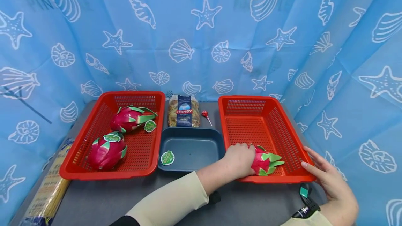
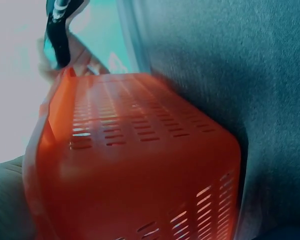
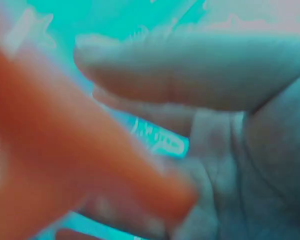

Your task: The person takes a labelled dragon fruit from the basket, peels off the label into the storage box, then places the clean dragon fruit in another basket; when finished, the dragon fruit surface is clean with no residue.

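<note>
My left hand (image 1: 240, 159) reaches over the near wall of the right red plastic basket (image 1: 296, 135). Its fingers curl over the left end of a pink dragon fruit (image 1: 262, 161) with green leaf tips, lying in the basket's front part; the fingertips are partly hidden. At the basket's right front corner my right hand (image 1: 329, 173) holds the rim, thumb on one side and fingers on the other. In the right wrist view the blurred orange-red rim (image 3: 115, 150) lies between that thumb and the fingers. The left wrist view shows the basket's slotted outer wall (image 2: 140, 165).
A left red basket (image 1: 141, 172) holds two dragon fruits (image 1: 107, 152). Between the baskets sits a dark blue tray (image 1: 191, 166) with a round green sticker (image 1: 167, 157). Behind it are a pasta bag (image 1: 184, 111) and a red lollipop (image 1: 205, 115). A spaghetti pack (image 1: 47, 187) lies far left.
</note>
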`<move>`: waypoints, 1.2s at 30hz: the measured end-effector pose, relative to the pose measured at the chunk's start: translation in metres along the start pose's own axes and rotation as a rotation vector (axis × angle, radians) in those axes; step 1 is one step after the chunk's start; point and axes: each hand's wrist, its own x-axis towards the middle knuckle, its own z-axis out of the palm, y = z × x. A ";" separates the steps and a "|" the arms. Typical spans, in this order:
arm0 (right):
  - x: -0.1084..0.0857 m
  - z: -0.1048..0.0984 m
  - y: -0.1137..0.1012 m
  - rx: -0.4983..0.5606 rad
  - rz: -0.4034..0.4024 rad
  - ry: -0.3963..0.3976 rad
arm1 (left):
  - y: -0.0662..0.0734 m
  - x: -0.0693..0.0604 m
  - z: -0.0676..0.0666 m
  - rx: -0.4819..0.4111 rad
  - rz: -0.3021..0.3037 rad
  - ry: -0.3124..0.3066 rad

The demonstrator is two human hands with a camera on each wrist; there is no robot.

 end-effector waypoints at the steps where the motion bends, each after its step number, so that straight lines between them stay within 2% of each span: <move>1: 0.000 0.001 -0.005 -0.066 0.021 0.016 | 0.000 -0.001 0.000 0.007 0.004 0.008; 4: -0.001 0.005 -0.019 -0.244 0.064 0.055 | 0.000 -0.006 -0.001 0.036 0.022 0.029; 7: -0.001 0.011 -0.030 -0.315 0.084 0.084 | -0.002 -0.008 -0.002 0.031 0.027 0.043; 15: -0.002 0.015 -0.037 -0.338 0.107 0.108 | -0.011 -0.010 -0.003 -0.044 0.034 0.073; 21: -0.006 0.016 -0.039 -0.372 0.060 0.147 | -0.018 -0.015 -0.002 -0.116 0.021 0.109; 24: -0.007 0.020 -0.044 -0.368 0.018 0.175 | -0.024 -0.024 -0.003 -0.177 0.020 0.172; 28: -0.009 0.029 -0.052 -0.358 -0.033 0.236 | -0.035 -0.043 -0.009 -0.302 0.029 0.289; 32: -0.012 0.038 -0.058 -0.374 -0.121 0.280 | -0.049 -0.066 -0.015 -0.436 0.054 0.440; 36: -0.016 0.047 -0.067 -0.372 -0.176 0.275 | -0.063 -0.087 -0.020 -0.530 0.086 0.606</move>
